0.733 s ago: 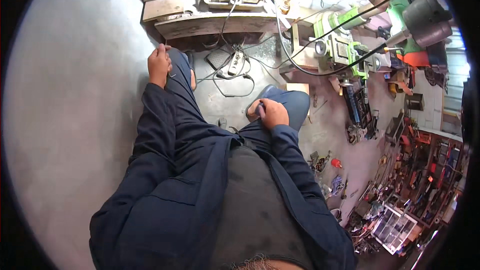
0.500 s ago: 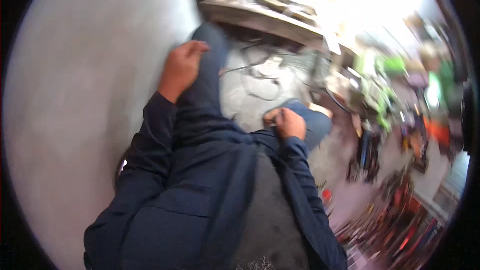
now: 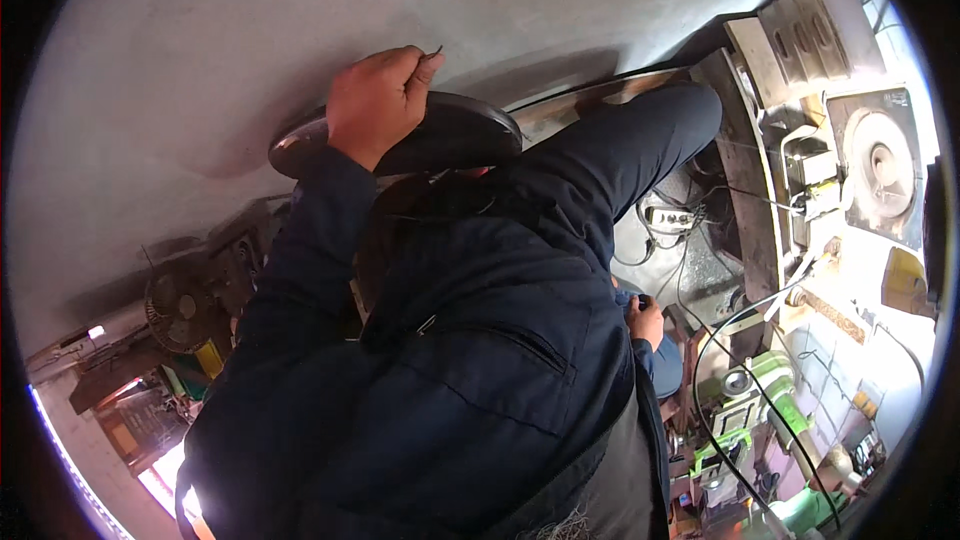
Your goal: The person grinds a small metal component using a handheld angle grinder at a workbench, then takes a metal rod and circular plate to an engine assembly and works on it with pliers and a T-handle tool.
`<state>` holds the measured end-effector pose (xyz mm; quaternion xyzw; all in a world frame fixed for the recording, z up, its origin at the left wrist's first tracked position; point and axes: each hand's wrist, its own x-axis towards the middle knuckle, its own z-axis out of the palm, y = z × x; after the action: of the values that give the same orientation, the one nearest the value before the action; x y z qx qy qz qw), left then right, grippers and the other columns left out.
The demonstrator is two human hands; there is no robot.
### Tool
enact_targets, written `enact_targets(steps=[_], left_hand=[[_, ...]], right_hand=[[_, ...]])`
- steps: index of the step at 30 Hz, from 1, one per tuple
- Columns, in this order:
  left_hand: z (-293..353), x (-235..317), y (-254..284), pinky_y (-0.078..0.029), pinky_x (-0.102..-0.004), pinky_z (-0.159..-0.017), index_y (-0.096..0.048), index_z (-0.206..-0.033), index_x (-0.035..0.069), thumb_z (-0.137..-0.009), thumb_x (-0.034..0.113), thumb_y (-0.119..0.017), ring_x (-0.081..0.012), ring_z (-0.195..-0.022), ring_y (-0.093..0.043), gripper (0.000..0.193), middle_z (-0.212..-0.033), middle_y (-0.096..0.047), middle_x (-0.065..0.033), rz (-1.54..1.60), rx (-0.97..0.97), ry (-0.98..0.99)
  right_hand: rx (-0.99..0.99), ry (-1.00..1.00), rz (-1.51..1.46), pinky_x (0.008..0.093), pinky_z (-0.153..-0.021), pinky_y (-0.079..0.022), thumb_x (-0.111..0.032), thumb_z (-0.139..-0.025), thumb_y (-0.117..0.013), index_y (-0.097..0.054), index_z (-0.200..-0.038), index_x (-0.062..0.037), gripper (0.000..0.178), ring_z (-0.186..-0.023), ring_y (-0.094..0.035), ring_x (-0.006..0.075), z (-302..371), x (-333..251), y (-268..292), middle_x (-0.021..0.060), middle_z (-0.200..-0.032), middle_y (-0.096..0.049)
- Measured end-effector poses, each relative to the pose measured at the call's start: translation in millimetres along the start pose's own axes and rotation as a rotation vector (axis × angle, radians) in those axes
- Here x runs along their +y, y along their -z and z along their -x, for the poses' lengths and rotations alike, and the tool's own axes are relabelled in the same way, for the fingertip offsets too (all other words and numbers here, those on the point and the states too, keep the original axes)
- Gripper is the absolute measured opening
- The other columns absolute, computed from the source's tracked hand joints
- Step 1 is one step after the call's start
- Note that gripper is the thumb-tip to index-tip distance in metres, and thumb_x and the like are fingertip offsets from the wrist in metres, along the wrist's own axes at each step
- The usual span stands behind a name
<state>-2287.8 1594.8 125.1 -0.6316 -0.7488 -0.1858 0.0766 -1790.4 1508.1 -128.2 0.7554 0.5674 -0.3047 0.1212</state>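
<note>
My left hand [image 3: 378, 105] is raised near the wall at upper middle, with thumb and forefinger pinched. A thin, dark, wire-like piece [image 3: 434, 53] sticks out from between the fingertips; its exact kind is too small to tell. Just below and behind that hand is a round black seat-like disc [image 3: 465, 130] with a thick rim. My right hand [image 3: 646, 323] rests by my right knee, partly hidden by my jacket. Its fingers are curled closed, and whatever they may hold is hidden.
A workbench [image 3: 750, 165] runs along the right, bearing a round-coned speaker-like part [image 3: 880, 160]. Beneath it are a power strip [image 3: 670, 220] and tangled cables. Green machines [image 3: 775, 380] stand at lower right. A fan [image 3: 180, 310] is at far left, by the grey wall [image 3: 230, 30].
My view and body have turned left, so the bench now lies to the right. The left hand has moved from beside my leg to over the black disc. A thin piece now shows in its fingertips.
</note>
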Motion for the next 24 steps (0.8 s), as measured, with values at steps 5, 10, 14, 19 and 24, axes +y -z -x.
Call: enact_targets(steps=[5,10,14,19,24], left_hand=[[-6.3,-3.1,3.0,-0.048,-0.0451,-0.06,-0.066,-0.088,0.003,-0.1,0.035,-0.059,-0.0402,-0.068,-0.062,0.035,-0.074,-0.064,-0.0173,0.058,-0.138,0.032],[-6.2,-11.5,0.6,-0.047,-0.0459,-0.059,-0.066,-0.089,0.003,-0.101,0.036,-0.058,-0.0412,-0.066,-0.061,0.035,-0.073,-0.063,-0.0186,0.042,-0.103,-0.015],[-5.8,-15.5,-0.1,-0.047,-0.0461,-0.059,-0.065,-0.09,0.003,-0.1,0.036,-0.059,-0.0414,-0.066,-0.06,0.035,-0.072,-0.062,-0.0191,0.059,-0.059,-0.056],[-8.7,-18.9,4.5,-0.046,-0.0445,-0.058,-0.065,-0.091,0.002,-0.1,0.036,-0.06,-0.04,-0.064,-0.059,0.035,-0.07,-0.06,-0.0192,0.137,-0.127,-0.086],[-14.7,-22.0,0.3,-0.046,-0.0428,-0.058,-0.066,-0.09,0.001,-0.099,0.033,-0.062,-0.0377,-0.064,-0.06,0.034,-0.072,-0.061,-0.0189,0.161,-0.119,-0.165]], right_hand=[[0.058,0.002,-0.045,0.0479,-0.086,-0.053,-0.04,-0.094,-0.059,-0.069,-0.113,-0.0038,0.042,-0.101,-0.067,0.0408,-1.2,0.1,-3.9,0.0229,-0.108,-0.071],[0.015,-0.027,-0.051,0.0488,-0.084,-0.053,-0.041,-0.094,-0.059,-0.069,-0.11,-0.0044,0.041,-0.099,-0.068,0.0415,11.1,-14.4,4.4,0.0228,-0.106,-0.071],[0.076,-0.006,-0.059,0.0478,-0.085,-0.053,-0.04,-0.093,-0.061,-0.071,-0.11,-0.0064,0.039,-0.1,-0.068,0.0401,8.1,-3.3,-6.5,0.0216,-0.106,-0.072],[0.07,-0.022,-0.048,0.0467,-0.087,-0.053,-0.04,-0.092,-0.062,-0.073,-0.111,-0.0081,0.039,-0.101,-0.068,0.0391,4.3,-7.1,-6.4,0.0203,-0.107,-0.072],[0.03,-0.034,-0.068,0.0472,-0.087,-0.053,-0.042,-0.093,-0.06,-0.073,-0.11,-0.0073,0.041,-0.101,-0.069,0.0393,8.6,-26.3,15.1,0.0209,-0.105,-0.072]])
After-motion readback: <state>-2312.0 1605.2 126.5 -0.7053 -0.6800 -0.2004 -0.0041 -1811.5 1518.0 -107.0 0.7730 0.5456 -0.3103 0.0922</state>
